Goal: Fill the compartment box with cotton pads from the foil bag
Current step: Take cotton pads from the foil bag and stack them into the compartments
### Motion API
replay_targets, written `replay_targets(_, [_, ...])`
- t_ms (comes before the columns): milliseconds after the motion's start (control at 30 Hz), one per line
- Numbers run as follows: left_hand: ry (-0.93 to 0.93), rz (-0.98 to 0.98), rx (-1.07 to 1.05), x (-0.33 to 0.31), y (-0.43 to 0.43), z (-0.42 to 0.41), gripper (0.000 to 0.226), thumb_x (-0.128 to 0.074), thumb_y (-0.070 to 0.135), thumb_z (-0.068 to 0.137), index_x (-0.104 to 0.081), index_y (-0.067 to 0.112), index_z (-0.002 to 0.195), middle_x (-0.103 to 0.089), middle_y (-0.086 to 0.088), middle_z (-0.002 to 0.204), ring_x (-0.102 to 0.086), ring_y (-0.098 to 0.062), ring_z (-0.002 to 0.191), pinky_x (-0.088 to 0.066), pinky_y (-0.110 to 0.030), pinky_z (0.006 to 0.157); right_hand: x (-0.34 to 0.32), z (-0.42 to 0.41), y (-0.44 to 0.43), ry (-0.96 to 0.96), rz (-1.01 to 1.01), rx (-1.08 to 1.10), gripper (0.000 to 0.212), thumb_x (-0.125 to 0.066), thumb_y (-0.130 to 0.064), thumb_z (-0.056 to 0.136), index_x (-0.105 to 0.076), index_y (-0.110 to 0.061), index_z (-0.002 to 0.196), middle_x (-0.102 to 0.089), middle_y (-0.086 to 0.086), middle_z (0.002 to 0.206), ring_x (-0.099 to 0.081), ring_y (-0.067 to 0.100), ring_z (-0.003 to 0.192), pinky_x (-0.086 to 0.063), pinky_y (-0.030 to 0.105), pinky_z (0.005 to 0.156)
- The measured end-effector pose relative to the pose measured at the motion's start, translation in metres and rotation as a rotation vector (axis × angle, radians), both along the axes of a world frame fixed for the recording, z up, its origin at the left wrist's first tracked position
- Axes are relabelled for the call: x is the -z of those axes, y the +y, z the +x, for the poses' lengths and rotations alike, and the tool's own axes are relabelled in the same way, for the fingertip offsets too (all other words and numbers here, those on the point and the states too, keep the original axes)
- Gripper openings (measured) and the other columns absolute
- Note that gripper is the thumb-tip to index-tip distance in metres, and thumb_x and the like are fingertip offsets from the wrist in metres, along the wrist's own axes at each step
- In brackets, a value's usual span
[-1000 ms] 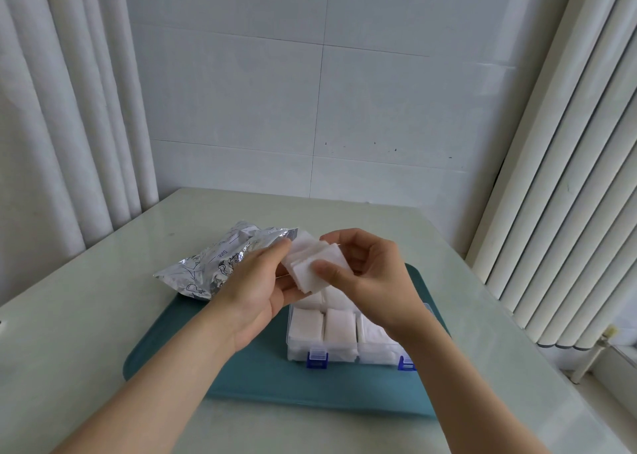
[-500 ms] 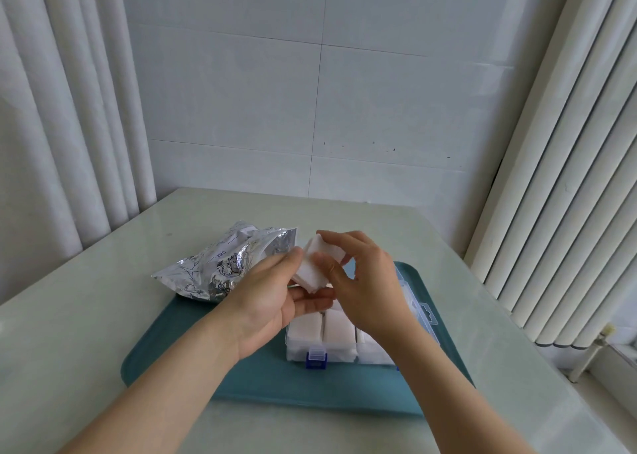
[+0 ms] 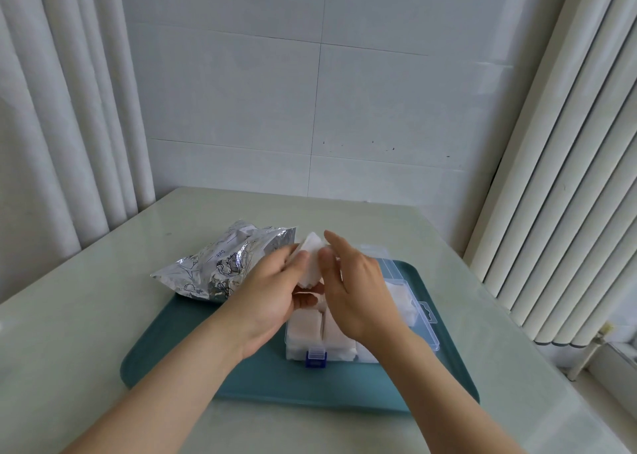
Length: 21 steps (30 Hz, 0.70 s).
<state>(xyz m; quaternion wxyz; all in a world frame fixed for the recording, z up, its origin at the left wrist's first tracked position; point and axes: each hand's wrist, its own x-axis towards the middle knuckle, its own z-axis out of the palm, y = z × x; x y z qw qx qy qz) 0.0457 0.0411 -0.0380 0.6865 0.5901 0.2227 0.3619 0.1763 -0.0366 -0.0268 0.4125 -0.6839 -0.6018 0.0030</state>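
- Hands have closed in since a second ago: the left hand (image 3: 272, 291) and right hand (image 3: 358, 291) now sit nearly touching above the compartment box (image 3: 432, 336).
- Back then the cotton pads (image 3: 312, 264) were spread out fairly flat between them. Now the little stack is squeezed narrow and stands on edge, with one corner poking up.
- Also the right forearm (image 3: 431, 367) has slid over the box's near right corner, so only one blue latch (image 3: 315, 358) shows on its near wall where there were two before.
- Left grip: the thumb presses on the near face of the stack and the other fingers are curled under and behind it, so that's a proper hold.
- Right grip: the thumb tip is on the stack's right side, the index finger is stretched up behind it and the rest are loosely bent. It pinches the same stack.
- The stack is held up over the box's far left part, clear of the packed pads (image 3: 305, 326) that fill the near compartments.
- The box's clear lid (image 3: 429, 315), hang tab and all, lies open off its right side.
- And the foil bag (image 3: 220, 267) hasn't budged: it lies left of the box, mouth towards the hands, partly on the teal tray (image 3: 213, 357) the box sits on.
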Motion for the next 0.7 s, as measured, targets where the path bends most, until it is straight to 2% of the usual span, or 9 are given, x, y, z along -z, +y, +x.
replay_targets(33, [0.033, 0.076, -0.028, 0.002, -0.001, 0.001, 0.029, -0.045, 0.025, 0.114, -0.063, 0.017, 0.135, -0.073, -0.018, 0.119, -0.069, -0.032, 0.096, -0.056, -0.051, 0.092, -0.003, 0.002, -0.001, 0.087, 0.005, -0.028, 0.035, -0.041, -0.034, 0.112, -0.063, -0.019, 0.135, -0.075, -0.003, 0.101, -0.069, 0.013, 0.094, -0.052, 0.029, 0.083])
replay_targets(100, [0.107, 0.224, -0.118, 0.003, -0.005, 0.002, 0.023, -0.046, 0.028, 0.113, -0.054, 0.028, 0.135, -0.078, -0.004, 0.108, -0.074, -0.029, 0.093, -0.061, -0.050, 0.091, -0.011, 0.003, -0.006, 0.272, 0.019, -0.121, 0.023, -0.052, -0.022, 0.107, -0.072, -0.019, 0.096, -0.072, -0.007, 0.074, -0.063, 0.003, 0.065, -0.045, 0.019, 0.062])
replay_targets(167, [0.155, 0.327, -0.177, 0.002, -0.008, 0.001, 0.018, -0.046, 0.035, 0.112, -0.044, 0.033, 0.129, -0.080, 0.002, 0.098, -0.074, -0.027, 0.089, -0.062, -0.044, 0.088, -0.019, 0.005, -0.010, 0.411, 0.036, -0.160, 0.023, -0.061, -0.016, 0.101, -0.073, -0.011, 0.082, -0.073, 0.001, 0.069, -0.061, 0.006, 0.060, -0.047, 0.026, 0.058])
replay_targets(267, [0.224, 0.431, -0.208, 0.002, -0.011, 0.001, 0.020, -0.043, 0.041, 0.110, -0.037, 0.029, 0.126, -0.077, 0.005, 0.092, -0.069, -0.008, 0.077, -0.056, -0.028, 0.079, -0.027, 0.014, -0.011, 0.545, 0.082, -0.193, 0.016, -0.066, -0.011, 0.098, -0.076, -0.003, 0.090, -0.076, 0.010, 0.079, -0.071, 0.022, 0.071, -0.059, 0.034, 0.070])
replay_targets(333, [0.270, 0.556, -0.269, 0.004, -0.014, 0.002, 0.021, -0.045, 0.041, 0.109, -0.038, 0.028, 0.125, -0.071, 0.007, 0.102, -0.066, -0.003, 0.083, -0.050, -0.024, 0.077, -0.029, 0.023, -0.010, 0.599, 0.110, -0.149, 0.012, -0.066, -0.011, 0.097, -0.076, -0.005, 0.094, -0.077, 0.014, 0.089, -0.074, 0.033, 0.086, -0.065, 0.046, 0.081])
replay_targets(367, [0.279, 0.626, -0.294, 0.006, -0.017, 0.002, 0.019, -0.048, 0.037, 0.109, -0.041, 0.029, 0.124, -0.068, 0.009, 0.109, -0.065, -0.003, 0.090, -0.049, -0.021, 0.077, -0.030, 0.028, -0.011, 0.609, 0.118, -0.121, 0.012, -0.065, -0.012, 0.097, -0.076, -0.008, 0.095, -0.076, 0.012, 0.090, -0.073, 0.032, 0.088, -0.064, 0.047, 0.081])
replay_targets(433, [0.328, 0.815, -0.303, 0.011, -0.023, 0.003, 0.013, -0.053, 0.025, 0.109, -0.049, 0.029, 0.121, -0.063, 0.015, 0.115, -0.060, -0.003, 0.102, -0.046, -0.015, 0.080, -0.034, 0.037, -0.013, 0.585, 0.106, -0.069, 0.015, -0.061, -0.013, 0.099, -0.076, -0.014, 0.098, -0.074, 0.006, 0.089, -0.070, 0.021, 0.082, -0.061, 0.037, 0.072])
replay_targets(533, [0.416, 1.141, -0.252, 0.019, -0.030, 0.005, 0.019, -0.054, 0.009, 0.103, -0.064, 0.023, 0.110, -0.064, 0.014, 0.108, -0.057, -0.005, 0.104, -0.043, -0.019, 0.089, -0.036, 0.049, -0.023, 0.544, 0.007, 0.025, 0.019, -0.058, -0.014, 0.098, -0.072, -0.022, 0.108, -0.073, 0.007, 0.098, -0.067, 0.018, 0.081, -0.053, 0.026, 0.062])
replay_targets(700, [0.460, 1.371, -0.113, 0.024, -0.048, 0.013, 0.022, -0.048, 0.021, 0.105, -0.070, 0.018, 0.109, -0.068, 0.009, 0.111, -0.059, -0.012, 0.107, -0.045, -0.025, 0.097, -0.028, 0.069, -0.057, 0.377, -0.125, 0.144, 0.025, -0.061, -0.011, 0.091, -0.072, -0.027, 0.106, -0.070, 0.006, 0.087, -0.063, 0.020, 0.071, -0.050, 0.026, 0.059])
